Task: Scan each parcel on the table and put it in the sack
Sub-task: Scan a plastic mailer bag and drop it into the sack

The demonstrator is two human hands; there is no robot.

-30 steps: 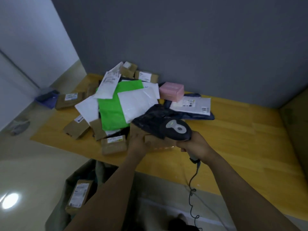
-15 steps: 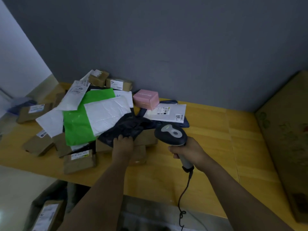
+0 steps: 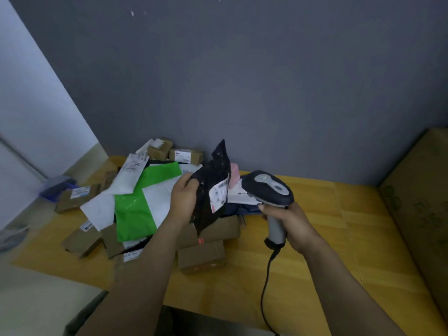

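Right now the black parcel (image 3: 208, 181) hangs tall, up and down, above the surface (image 3: 315, 238), gripped by the left hand (image 3: 183, 197), with its white label (image 3: 218, 194) facing the scanner (image 3: 269, 187) that the right hand (image 3: 289, 226) grips just beside it.

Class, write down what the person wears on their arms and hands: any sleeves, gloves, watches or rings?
Nothing worn shows. The left hand and right hand are ungloved; the left forearm and right forearm are bare down to the picture's edge, no sleeve or cuff. No watch or bracelet at either wrist; no ring shows, though the light is dim.
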